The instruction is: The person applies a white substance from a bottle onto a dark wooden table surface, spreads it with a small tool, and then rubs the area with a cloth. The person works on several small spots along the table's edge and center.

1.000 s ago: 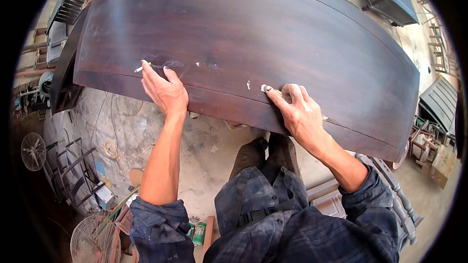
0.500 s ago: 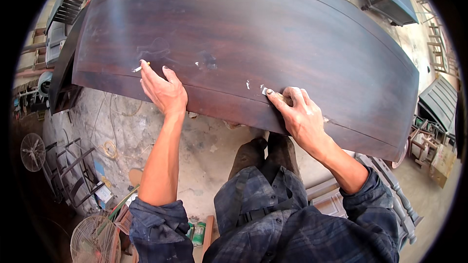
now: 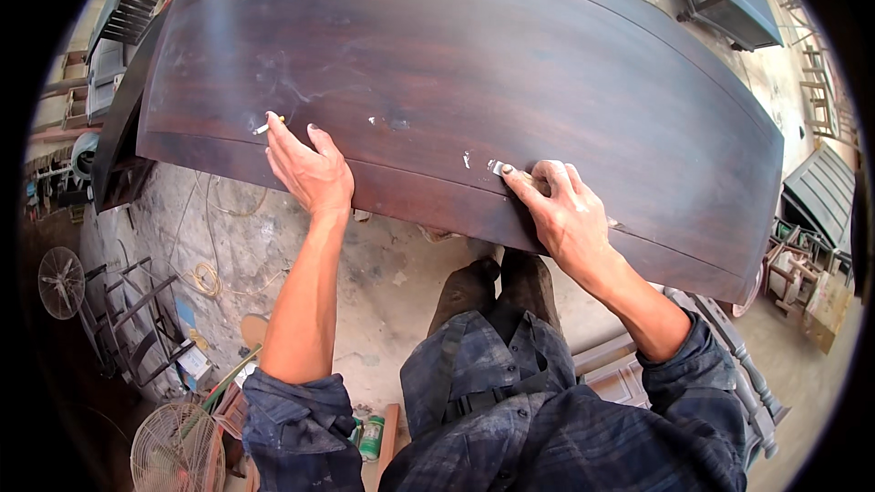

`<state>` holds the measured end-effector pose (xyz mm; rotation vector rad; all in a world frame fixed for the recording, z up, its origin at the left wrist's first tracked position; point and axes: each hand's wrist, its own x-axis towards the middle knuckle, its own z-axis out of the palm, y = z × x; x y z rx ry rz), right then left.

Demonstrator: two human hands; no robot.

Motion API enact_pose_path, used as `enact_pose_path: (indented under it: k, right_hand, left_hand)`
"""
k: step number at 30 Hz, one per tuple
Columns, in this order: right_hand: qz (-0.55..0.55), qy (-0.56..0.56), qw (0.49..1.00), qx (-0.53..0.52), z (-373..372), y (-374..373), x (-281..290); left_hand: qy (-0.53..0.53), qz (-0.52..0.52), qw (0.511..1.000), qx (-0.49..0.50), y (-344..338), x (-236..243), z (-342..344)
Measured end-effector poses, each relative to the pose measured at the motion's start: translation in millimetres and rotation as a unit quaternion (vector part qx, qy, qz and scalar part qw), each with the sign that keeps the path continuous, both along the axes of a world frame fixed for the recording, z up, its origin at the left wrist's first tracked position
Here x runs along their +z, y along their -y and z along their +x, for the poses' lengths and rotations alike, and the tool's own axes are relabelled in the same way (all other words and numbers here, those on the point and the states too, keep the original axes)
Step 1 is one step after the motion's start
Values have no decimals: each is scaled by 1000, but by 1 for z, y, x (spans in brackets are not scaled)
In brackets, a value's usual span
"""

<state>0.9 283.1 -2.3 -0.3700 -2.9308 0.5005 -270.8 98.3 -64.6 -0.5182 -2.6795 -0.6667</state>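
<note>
Right grip, small blade protruding leftward

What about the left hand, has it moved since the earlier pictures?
No: against the white fleck on the dark panel, the left hand shows no clear shift.

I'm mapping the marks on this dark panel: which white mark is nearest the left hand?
The leftmost white spot, right of the left hand; the thin white streak and the white smear lie nearer the right hand.
</note>
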Motion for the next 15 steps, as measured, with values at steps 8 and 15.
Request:
enact_pose_path:
  k: [8, 15]
  right_hand:
    - [2, -23, 1000, 9, -8, -1, -2]
    - [2, -35, 999, 2, -9, 3, -4]
  left_hand:
    - [2, 9, 1000, -13, 1, 1, -1]
    - [2, 4, 1000, -9, -1, 1, 1]
